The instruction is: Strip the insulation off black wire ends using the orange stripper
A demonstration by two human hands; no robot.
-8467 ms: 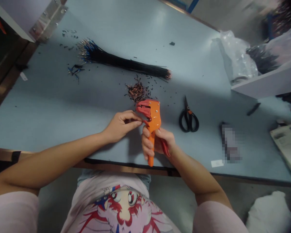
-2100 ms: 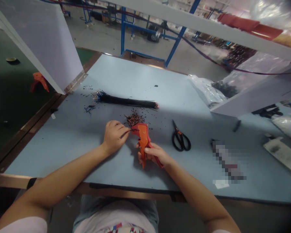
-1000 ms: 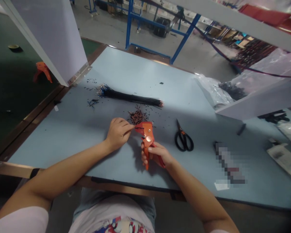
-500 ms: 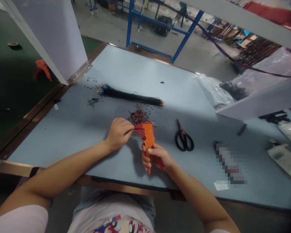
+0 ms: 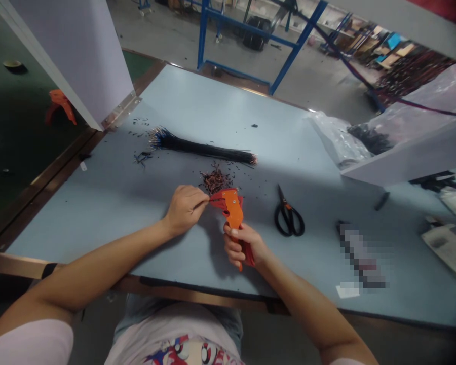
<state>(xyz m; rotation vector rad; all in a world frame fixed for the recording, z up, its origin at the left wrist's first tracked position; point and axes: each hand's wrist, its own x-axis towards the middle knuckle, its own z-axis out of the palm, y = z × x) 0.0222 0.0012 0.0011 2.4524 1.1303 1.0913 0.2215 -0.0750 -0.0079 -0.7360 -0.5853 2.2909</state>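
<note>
Near edge of desk [image 5: 197,284]: both forearms cross it.

Right hand [image 5: 241,248] is closed round the handles of the orange wire stripper [image 5: 232,209], just inside that edge, head pointing away and left. Left hand [image 5: 184,208] is pinched, thumb to forefinger, on a short thin wire [image 5: 208,201] at the stripper's head; the wire is barely visible.

Risks, as I judge them:
- Fingertips sit very close to the stripper's head, so a squeeze could nip skin.
- A loose pinch could let the wire slip out.

Room:
- Bare desk lies left of the left hand.
- Scissors [image 5: 289,219] lie right of the stripper, near; a wide elbow swing could knock them.
- Pile of offcuts [image 5: 215,181] lies just beyond the stripper's head.
- Bundle of black wires [image 5: 205,148] lies farther, crosswise.
- Plastic bag [image 5: 340,144] sits toward the far right edge.
- White panel [image 5: 79,56] closes the far left corner.
</note>
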